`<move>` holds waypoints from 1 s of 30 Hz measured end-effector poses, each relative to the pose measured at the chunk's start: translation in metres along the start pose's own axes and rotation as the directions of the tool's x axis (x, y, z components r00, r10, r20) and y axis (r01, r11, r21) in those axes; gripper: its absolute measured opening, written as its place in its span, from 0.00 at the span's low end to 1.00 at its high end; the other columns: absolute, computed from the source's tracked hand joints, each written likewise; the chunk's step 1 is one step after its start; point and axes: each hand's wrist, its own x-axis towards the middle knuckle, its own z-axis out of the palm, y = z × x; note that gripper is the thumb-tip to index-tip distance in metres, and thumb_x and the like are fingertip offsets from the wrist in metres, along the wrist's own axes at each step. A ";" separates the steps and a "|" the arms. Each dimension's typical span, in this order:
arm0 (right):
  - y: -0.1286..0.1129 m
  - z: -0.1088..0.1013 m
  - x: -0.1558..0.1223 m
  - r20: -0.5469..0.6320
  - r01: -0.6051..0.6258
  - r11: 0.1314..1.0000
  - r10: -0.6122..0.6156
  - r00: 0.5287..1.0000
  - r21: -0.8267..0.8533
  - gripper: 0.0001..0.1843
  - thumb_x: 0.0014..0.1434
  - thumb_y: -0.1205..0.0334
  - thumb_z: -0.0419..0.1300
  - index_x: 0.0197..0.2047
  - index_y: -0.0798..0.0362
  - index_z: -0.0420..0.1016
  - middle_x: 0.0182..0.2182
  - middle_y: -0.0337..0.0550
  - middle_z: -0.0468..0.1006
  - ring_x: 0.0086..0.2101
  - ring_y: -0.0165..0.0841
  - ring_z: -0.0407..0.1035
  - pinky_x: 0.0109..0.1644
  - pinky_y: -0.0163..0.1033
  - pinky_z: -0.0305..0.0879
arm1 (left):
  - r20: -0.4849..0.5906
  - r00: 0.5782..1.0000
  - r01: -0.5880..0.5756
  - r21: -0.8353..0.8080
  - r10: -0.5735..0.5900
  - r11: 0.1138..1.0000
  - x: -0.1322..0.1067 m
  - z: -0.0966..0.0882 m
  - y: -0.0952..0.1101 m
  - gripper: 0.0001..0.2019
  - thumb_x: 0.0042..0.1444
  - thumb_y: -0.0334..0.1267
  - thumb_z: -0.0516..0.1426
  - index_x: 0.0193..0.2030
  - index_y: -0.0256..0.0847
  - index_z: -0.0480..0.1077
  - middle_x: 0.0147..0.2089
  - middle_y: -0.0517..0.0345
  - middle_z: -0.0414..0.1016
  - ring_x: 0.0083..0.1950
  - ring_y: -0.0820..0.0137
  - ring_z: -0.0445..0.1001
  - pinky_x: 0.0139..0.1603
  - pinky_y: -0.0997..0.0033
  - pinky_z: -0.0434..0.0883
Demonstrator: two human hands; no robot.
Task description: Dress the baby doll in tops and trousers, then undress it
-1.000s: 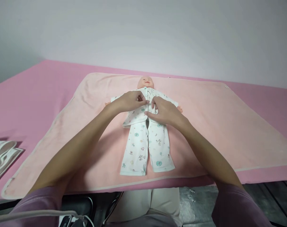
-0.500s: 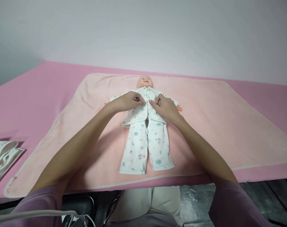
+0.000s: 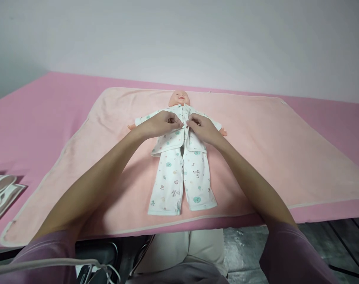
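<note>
A baby doll (image 3: 179, 97) lies on its back on a pale pink towel (image 3: 256, 134), dressed in a white printed shirt (image 3: 170, 140) and matching trousers (image 3: 181, 179). My left hand (image 3: 160, 123) pinches the left edge of the shirt front at the doll's chest. Opposite it, my right hand (image 3: 202, 128) pinches the right edge, fingertips almost meeting at the middle placket. Below my hands the shirt front gapes slightly.
The towel lies on a pink-covered table (image 3: 34, 114) against a grey wall. Folded white cloth (image 3: 1, 195) sits at the table's left edge. Cables (image 3: 93, 268) and my light-trousered legs (image 3: 179, 252) show below the table's front edge.
Both hands have slid up the shirt front from the doll's waist to its chest, still pinching the two edges together. The view has shifted slightly.
</note>
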 end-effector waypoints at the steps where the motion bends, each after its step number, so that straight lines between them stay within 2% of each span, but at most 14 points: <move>1: 0.002 -0.001 0.001 0.033 -0.003 0.999 0.001 0.999 0.054 0.08 0.69 0.58 0.58 0.38 0.48 0.75 0.36 0.39 0.80 0.34 0.33 0.67 0.42 0.41 0.63 | -0.002 1.000 0.002 0.008 -0.002 1.000 0.000 0.000 -0.001 0.09 0.60 0.45 0.68 0.41 0.42 0.83 0.40 0.53 0.82 0.39 0.66 0.75 0.38 0.66 0.65; 4: 0.006 -0.007 0.000 0.113 -0.008 0.987 -0.010 0.994 0.161 0.10 0.65 0.62 0.58 0.44 0.48 0.81 0.42 0.41 0.84 0.38 0.33 0.71 0.45 0.41 0.67 | 0.013 1.000 0.000 0.020 0.000 1.000 0.001 0.000 -0.003 0.10 0.59 0.45 0.67 0.42 0.43 0.84 0.43 0.53 0.83 0.40 0.66 0.76 0.39 0.66 0.66; 7: 0.005 -0.013 -0.003 0.105 0.042 0.993 -0.054 0.993 0.109 0.09 0.61 0.61 0.66 0.45 0.49 0.83 0.45 0.42 0.85 0.40 0.33 0.73 0.46 0.42 0.69 | 0.029 0.999 -0.015 0.022 0.014 1.000 0.002 -0.001 -0.005 0.10 0.59 0.46 0.66 0.41 0.43 0.84 0.40 0.55 0.81 0.38 0.67 0.73 0.38 0.66 0.64; 10: 0.003 -0.014 -0.006 0.107 0.077 0.994 -0.085 0.991 0.076 0.14 0.57 0.55 0.76 0.45 0.49 0.84 0.47 0.43 0.86 0.37 0.32 0.71 0.43 0.42 0.69 | 0.046 0.999 -0.024 0.016 0.023 1.000 0.002 -0.002 -0.006 0.09 0.58 0.45 0.66 0.39 0.43 0.83 0.37 0.56 0.78 0.36 0.69 0.70 0.37 0.67 0.63; 13: 0.005 -0.011 -0.005 0.052 0.107 0.992 -0.111 0.992 0.069 0.18 0.53 0.52 0.81 0.43 0.49 0.85 0.46 0.43 0.87 0.37 0.33 0.73 0.43 0.42 0.70 | 0.069 0.997 -0.018 0.000 0.018 1.000 0.002 -0.004 -0.004 0.09 0.57 0.45 0.67 0.38 0.43 0.84 0.36 0.55 0.77 0.36 0.69 0.70 0.36 0.67 0.63; 19: 0.015 -0.006 0.000 -0.022 0.196 0.980 -0.195 0.981 0.033 0.11 0.57 0.52 0.79 0.40 0.47 0.89 0.41 0.41 0.88 0.38 0.35 0.76 0.47 0.45 0.73 | 0.073 0.997 0.012 -0.029 -0.010 1.000 0.000 -0.006 -0.002 0.09 0.57 0.46 0.69 0.38 0.43 0.84 0.36 0.55 0.78 0.35 0.69 0.69 0.36 0.67 0.63; 25: 0.017 -0.003 -0.002 -0.087 0.196 0.977 -0.189 0.978 0.079 0.10 0.56 0.53 0.79 0.39 0.47 0.90 0.40 0.41 0.90 0.39 0.37 0.79 0.48 0.46 0.77 | 0.082 0.997 0.002 -0.050 0.002 0.999 0.001 -0.008 -0.008 0.09 0.59 0.46 0.68 0.38 0.44 0.85 0.39 0.54 0.81 0.37 0.69 0.71 0.38 0.67 0.66; 30: 0.009 0.007 -0.008 -0.166 0.188 0.979 -0.172 0.971 0.083 0.05 0.58 0.57 0.78 0.36 0.47 0.90 0.38 0.41 0.90 0.40 0.38 0.82 0.51 0.47 0.80 | 0.085 0.996 0.028 -0.062 -0.023 0.998 0.000 -0.010 -0.007 0.09 0.59 0.46 0.69 0.39 0.44 0.86 0.38 0.54 0.81 0.36 0.69 0.72 0.38 0.67 0.66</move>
